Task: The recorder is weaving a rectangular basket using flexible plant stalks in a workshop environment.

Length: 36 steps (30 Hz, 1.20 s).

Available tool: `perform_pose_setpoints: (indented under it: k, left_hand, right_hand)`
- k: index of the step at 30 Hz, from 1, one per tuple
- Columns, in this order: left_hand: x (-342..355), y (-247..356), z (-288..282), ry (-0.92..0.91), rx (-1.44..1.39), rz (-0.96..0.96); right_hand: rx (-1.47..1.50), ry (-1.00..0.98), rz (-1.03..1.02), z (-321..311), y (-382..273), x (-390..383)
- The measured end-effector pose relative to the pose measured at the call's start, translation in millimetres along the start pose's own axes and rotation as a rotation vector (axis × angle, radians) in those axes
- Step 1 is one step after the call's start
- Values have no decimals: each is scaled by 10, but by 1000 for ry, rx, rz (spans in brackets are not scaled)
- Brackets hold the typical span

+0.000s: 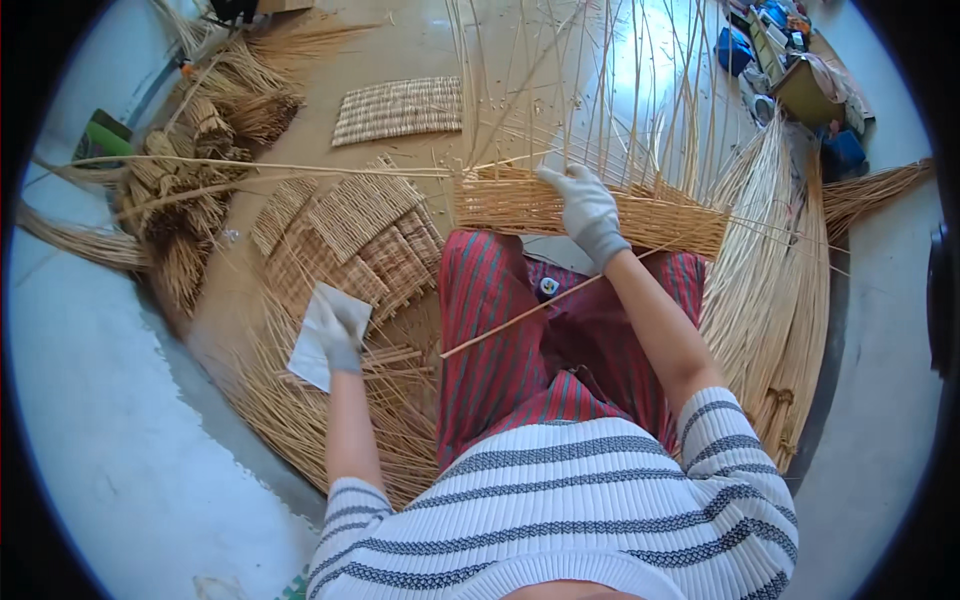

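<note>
A long, partly woven wicker basket (pixel 510 200) rests across my knees, its tall upright canes standing loose beyond it. My right hand (pixel 588 208), in a white glove, is closed over the basket's near wall at the middle. Low on the left, my gloved left hand (pixel 335 325) is over a white sheet (pixel 312 362) on the loose canes. Its fingers are blurred, and I cannot tell whether it grips the sheet. One thin cane (pixel 500 328) slants across my lap below the basket.
Flat woven panels (pixel 365 215) lie on the floor left of my knees, another panel (pixel 398 108) farther off. Bundled canes (pixel 190 180) stand by the left wall. Long pale strands (pixel 765 270) spread at right, with bins and blue containers (pixel 735 50) at the far right.
</note>
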<state>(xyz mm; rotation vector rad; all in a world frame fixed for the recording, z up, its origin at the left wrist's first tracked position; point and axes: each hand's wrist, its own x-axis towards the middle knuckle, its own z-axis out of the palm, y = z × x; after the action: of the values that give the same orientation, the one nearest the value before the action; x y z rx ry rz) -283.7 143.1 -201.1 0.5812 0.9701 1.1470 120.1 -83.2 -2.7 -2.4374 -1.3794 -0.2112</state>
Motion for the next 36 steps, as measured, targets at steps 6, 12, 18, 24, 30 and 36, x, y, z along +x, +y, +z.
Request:
perform_pose_setpoints:
  k: [6,12,18,24,30,36]
  left_hand:
    - [-854,-638,-2112,166,1254,-238]
    - [-469,-118,-1482,-110,1193,-61]
    - [-586,340,649,-404,952,381]
    - [-680,598,1982,-642,879,491]
    - [-464,496,2409,-868,1078,808]
    - [-722,742,2760,-903,1632,783]
  right_hand:
    - [566,181,-135,156,-1011,-32]
    - [578,-134,-282,436,-2079,31]
    - [693,146,122,270,-1470,55]
    - [411,291,-145,189,-1609,138]
    - [230,239,-397,226,-1587,-127]
    - [862,398,-54,342,-974,-157]
